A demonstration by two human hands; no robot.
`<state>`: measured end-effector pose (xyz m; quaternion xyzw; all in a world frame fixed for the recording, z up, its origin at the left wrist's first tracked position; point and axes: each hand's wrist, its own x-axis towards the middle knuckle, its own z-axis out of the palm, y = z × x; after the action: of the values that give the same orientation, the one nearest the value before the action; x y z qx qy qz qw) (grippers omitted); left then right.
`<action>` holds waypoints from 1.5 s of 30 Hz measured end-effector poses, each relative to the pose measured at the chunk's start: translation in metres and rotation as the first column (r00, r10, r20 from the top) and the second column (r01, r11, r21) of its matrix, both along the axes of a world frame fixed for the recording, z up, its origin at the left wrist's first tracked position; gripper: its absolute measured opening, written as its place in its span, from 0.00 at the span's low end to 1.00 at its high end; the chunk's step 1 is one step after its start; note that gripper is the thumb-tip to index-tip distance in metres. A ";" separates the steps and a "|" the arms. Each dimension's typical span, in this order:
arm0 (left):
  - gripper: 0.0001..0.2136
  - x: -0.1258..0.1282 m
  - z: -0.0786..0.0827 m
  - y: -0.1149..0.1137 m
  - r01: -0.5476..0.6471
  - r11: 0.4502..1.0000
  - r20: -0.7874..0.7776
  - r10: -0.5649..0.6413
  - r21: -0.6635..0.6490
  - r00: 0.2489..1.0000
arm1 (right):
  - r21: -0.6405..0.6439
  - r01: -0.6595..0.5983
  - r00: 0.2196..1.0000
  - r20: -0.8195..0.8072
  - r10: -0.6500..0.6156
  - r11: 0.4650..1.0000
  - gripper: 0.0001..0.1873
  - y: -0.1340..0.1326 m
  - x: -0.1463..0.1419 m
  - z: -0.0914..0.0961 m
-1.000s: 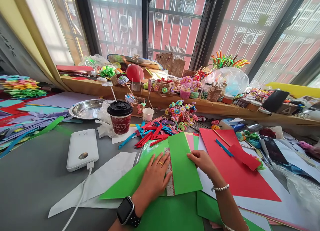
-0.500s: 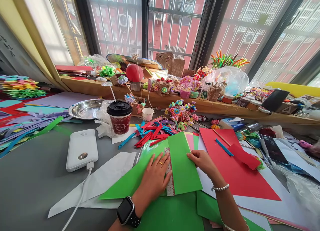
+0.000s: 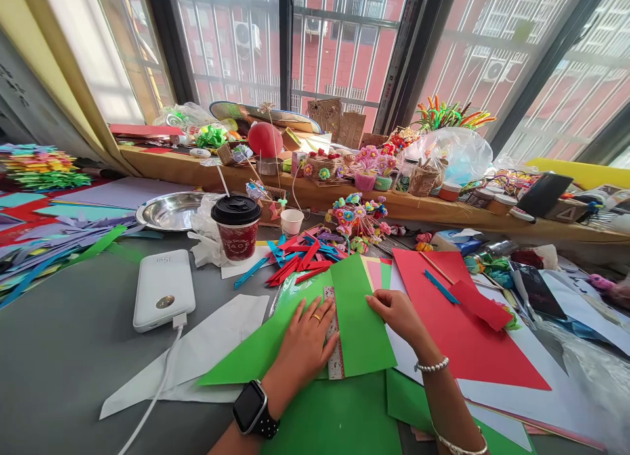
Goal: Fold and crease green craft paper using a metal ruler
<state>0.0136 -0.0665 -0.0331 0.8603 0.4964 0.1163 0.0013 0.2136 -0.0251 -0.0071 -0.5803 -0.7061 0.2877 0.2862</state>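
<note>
On the green paper [image 3: 367, 340], the patterned ruler [image 3: 336, 364] is lying with its long axis running near to far, partly beneath the left hand [image 3: 306, 340], the nearer one, whose fingers are resting flat and open; the right hand [image 3: 398, 314] is pinching the paper's right edge.

With the camera's slight shift, the green paper [image 3: 361, 320] appears higher.

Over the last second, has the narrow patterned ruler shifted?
No, no visible shift either way: the ruler keeps its place against the white rectangular power bank.
</note>
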 end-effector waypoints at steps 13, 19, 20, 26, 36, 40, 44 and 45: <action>0.21 0.001 0.002 0.000 -0.008 1.000 0.030 0.008 -0.010 1.000 | 0.156 -0.030 0.972 0.237 -0.008 0.987 0.18 -0.009 -0.010 0.010; 0.21 0.002 0.002 -0.001 -0.005 1.000 0.067 0.004 0.021 0.998 | 0.246 -0.108 0.924 0.381 0.007 0.963 0.14 -0.017 -0.024 0.022; 0.21 0.002 0.002 -0.001 -0.007 1.000 0.070 0.005 0.024 0.998 | 0.259 -0.124 0.914 0.406 0.008 0.958 0.14 -0.017 -0.027 0.023; 0.20 0.003 0.000 -0.001 -0.008 1.000 0.092 0.008 0.002 0.996 | 0.287 -0.226 0.853 0.519 0.048 0.931 0.13 -0.023 -0.043 0.030; 0.21 0.000 0.001 -0.001 0.001 1.000 0.142 0.001 -0.016 0.990 | 0.112 -0.102 0.655 0.756 -0.018 0.988 0.11 -0.038 -0.038 0.047; 0.24 -0.003 0.001 -0.001 0.038 0.999 0.124 -0.036 -0.012 0.992 | 0.062 -0.057 0.573 0.819 -0.018 0.996 0.07 -0.046 -0.038 0.051; 0.25 -0.002 0.001 0.000 0.030 0.999 0.116 -0.026 -0.038 0.993 | 0.106 -0.148 0.580 0.814 -0.001 0.983 0.08 -0.050 -0.057 0.054; 0.24 -0.002 0.000 0.000 0.025 0.999 0.118 -0.020 -0.044 0.993 | 0.108 -0.174 0.581 0.813 0.014 0.979 0.08 -0.050 -0.062 0.055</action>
<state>0.0118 -0.0666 -0.0326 0.8573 0.4881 0.1554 0.0514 0.1518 -0.0755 0.0477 -0.5814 -0.8110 -0.0562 -0.0317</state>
